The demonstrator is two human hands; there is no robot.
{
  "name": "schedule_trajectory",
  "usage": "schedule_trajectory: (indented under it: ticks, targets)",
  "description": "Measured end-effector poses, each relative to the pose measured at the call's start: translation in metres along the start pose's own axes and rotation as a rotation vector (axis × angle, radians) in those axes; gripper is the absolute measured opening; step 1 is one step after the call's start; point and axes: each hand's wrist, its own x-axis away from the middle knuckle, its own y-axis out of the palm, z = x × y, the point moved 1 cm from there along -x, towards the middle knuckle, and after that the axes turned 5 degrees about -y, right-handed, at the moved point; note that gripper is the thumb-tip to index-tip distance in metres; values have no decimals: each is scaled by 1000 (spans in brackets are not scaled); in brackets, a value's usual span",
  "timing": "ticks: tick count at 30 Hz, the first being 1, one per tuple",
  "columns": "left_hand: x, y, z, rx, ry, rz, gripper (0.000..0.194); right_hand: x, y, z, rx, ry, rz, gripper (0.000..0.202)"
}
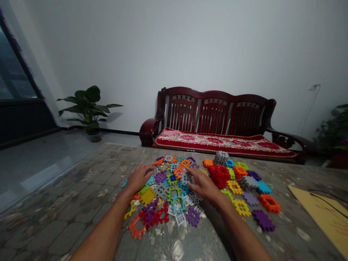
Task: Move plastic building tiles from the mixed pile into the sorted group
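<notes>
A loose pile of colourful notched plastic building tiles [160,177] lies on the table between my hands. My left hand [139,178] rests at the pile's left edge with its fingers apart, beside a light blue tile [150,180]; nothing shows in its grasp. At the right side of the pile, my right hand [202,183] has thumb and fingertips on either side of a grey tile [185,178]. Below it lie white window-grid pieces [180,218] and a purple tile [193,216]. A yellow-olive tile [147,196] is near my left wrist.
Right of my right arm are stacks sorted by colour: red tiles [219,176], grey tiles [249,183], orange tiles [269,203] and yellow tiles [242,207]. A yellow board [322,215] with a black cord lies farther right. Behind the patterned table [89,192] stands a wooden bench [214,112].
</notes>
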Motion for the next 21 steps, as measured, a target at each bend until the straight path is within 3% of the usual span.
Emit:
schedule_trajectory:
  ticks: [4,7,11,15,18,21]
  targets:
    - [0,-1,0,4,3,4,37,-3,-18,-8,-64,-76,146,65]
    - [-1,-1,0,14,10,17,36,-6,-40,4,-96,-71,267,65]
    - [-1,-1,0,14,-2,21,35,-13,-79,46,-64,11,412,64]
    - [-1,-2,0,16,-5,25,36,-14,-114,100,37,163,462,66]
    - [-1,-2,1,12,-1,15,37,-11,-133,131,108,297,466,66]
    - [-2,-3,1,6,-9,6,38,-10,-142,149,133,336,449,65]
